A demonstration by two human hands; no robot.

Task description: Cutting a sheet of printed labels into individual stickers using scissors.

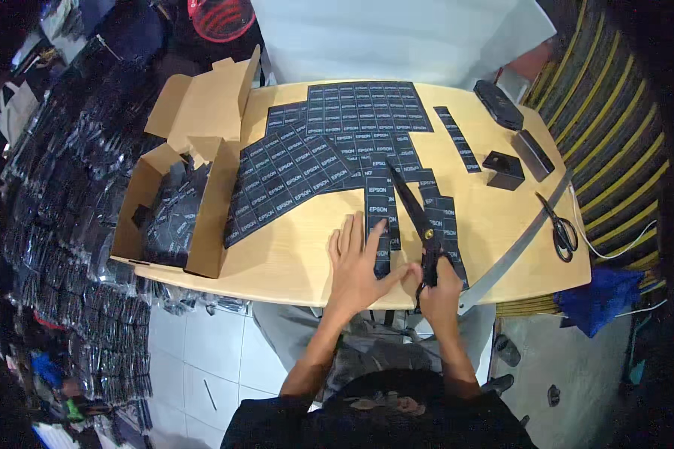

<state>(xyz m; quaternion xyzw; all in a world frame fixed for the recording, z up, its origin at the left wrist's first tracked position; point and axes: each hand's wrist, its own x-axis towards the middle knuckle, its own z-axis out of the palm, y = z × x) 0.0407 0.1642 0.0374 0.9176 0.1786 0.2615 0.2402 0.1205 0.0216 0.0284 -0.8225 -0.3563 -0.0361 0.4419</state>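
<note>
My left hand (356, 262) lies flat with its fingers stretched out, one fingertip pressing on a narrow strip of black printed labels (377, 196). Its thumb reaches toward the handle of the large black scissors (427, 233). My right hand (439, 288) is wrapped round those scissors, whose blades point away from me beside the strip. More cut label strips (443, 224) lie under and to the right of the scissors. Beyond my hands, several overlapping black label sheets (288, 166) are spread over the table.
An open cardboard box (213, 217) with small black pieces stands left on the wooden table (299, 262). At the right lie a long metal ruler (513, 245), smaller scissors (562, 236), black blocks (504, 170), a dark case (499, 105) and a lone label strip (457, 139).
</note>
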